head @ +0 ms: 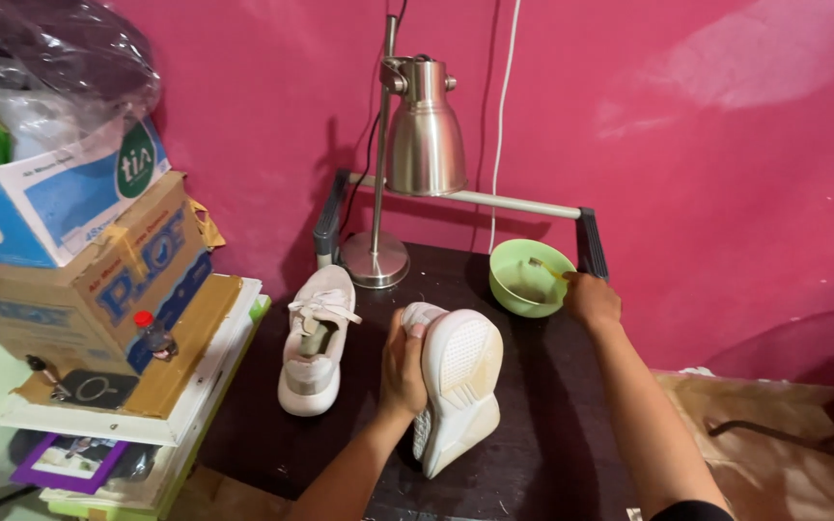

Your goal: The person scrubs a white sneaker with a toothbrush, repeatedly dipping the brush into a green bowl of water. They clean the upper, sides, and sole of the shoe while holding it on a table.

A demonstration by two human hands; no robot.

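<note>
1. Against the left hand (403, 371) lies a white sneaker (456, 386), tipped on its side on the dark tabletop (552, 434) with the pale sole turned up toward the camera; the fingers curl round its near edge in a firm hold, thumb over the rim.
2. Beyond the right hand (591, 299), just past the knuckles, sits a green bowl (530, 278). That hand is closed on the handle of a small brush (544, 268) whose head dips inside the bowl.
3. My judgement for doing this well: keep the left grip steady so the sole stays facing up and does not roll, load the brush lightly so nothing drips across the tabletop on the way over, and work the grooves of the sole with short strokes.
4. Left of the held shoe, just beside the left hand, the second sneaker (316, 352) stands upright, laces tied, well clear of the bowl.
5. Farther out, a metal desk lamp (422, 135) stands behind both shoes, and stacked cardboard boxes (89, 260) rise to the far left.
6. Hard to make out: what the bowl holds, since its inside shows only a dull patch; the brush bristles, hidden by the bowl wall; the upper of the held shoe, turned away; and the right fingers, seen only from the back.
</note>
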